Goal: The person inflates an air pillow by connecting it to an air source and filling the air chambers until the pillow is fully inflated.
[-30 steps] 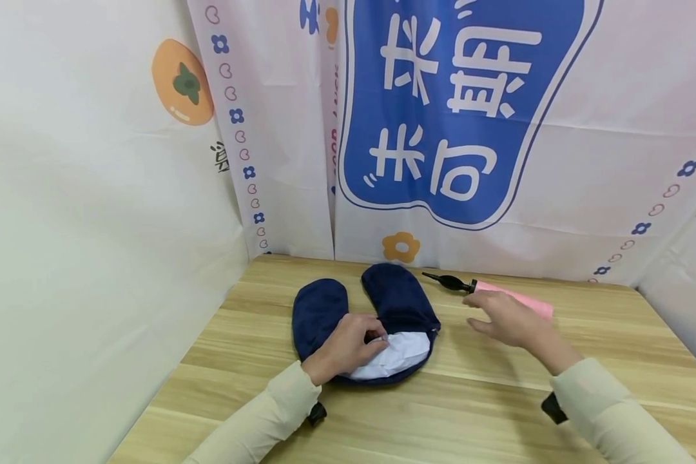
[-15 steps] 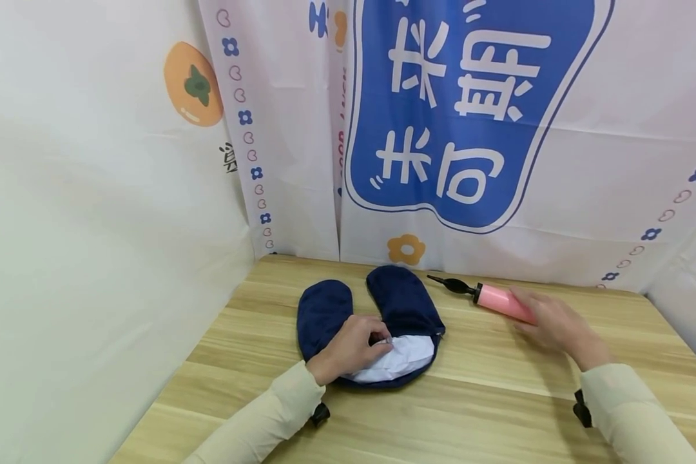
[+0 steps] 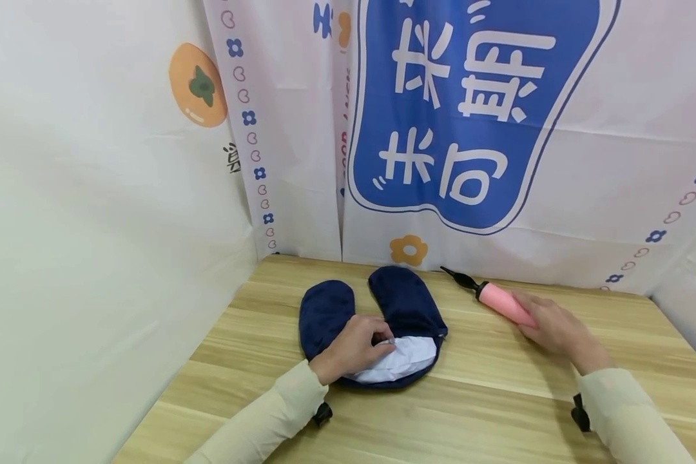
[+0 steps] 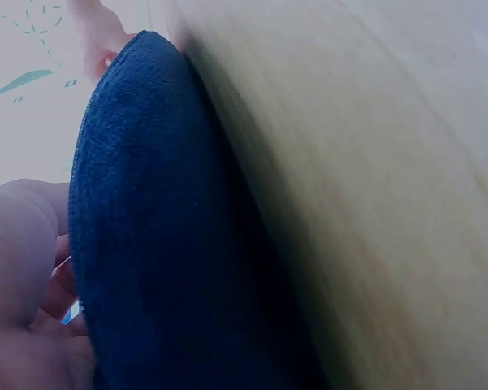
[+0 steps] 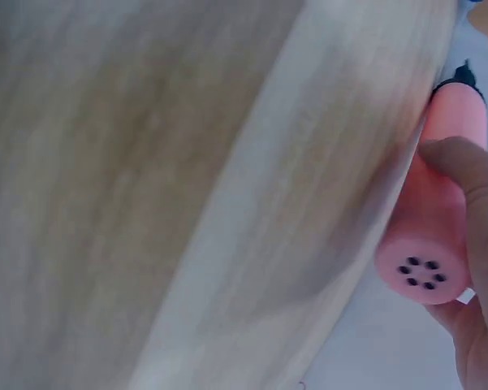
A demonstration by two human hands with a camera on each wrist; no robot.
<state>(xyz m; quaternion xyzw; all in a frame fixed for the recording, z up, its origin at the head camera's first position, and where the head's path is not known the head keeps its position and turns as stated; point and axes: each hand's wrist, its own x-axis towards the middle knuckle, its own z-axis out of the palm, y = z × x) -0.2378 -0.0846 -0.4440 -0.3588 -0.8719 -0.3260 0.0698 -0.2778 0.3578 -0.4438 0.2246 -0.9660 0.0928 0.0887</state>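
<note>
A navy plush U-shaped neck pillow point(image 3: 408, 303) lies on the table, its cover unzipped along the near curve and showing a white inner liner point(image 3: 408, 361). My left hand point(image 3: 356, 341) rests over that opening, thumb and fingertips pinching at the white liner; a small clear bit shows at the tips. In the left wrist view, the navy cover point(image 4: 154, 203) with its zipper edge blocks most of the fingers. To the right, my right hand point(image 3: 557, 328) grips the rear of a pink hand air pump point(image 3: 504, 304). Its black nozzle points away and left, and the right wrist view shows the thumb on the pink barrel point(image 5: 451, 183).
The wood-grain table point(image 3: 470, 419) ends at a printed cloth backdrop point(image 3: 301, 193), close behind the pillow and the pump nozzle. A white side wall point(image 3: 93, 258) runs along the table's left edge.
My right hand has moved right from above the pump and taken hold of its rear. The pump has turned, its nozzle shifting right and farther back. The left hand keeps its place on the pillow.
</note>
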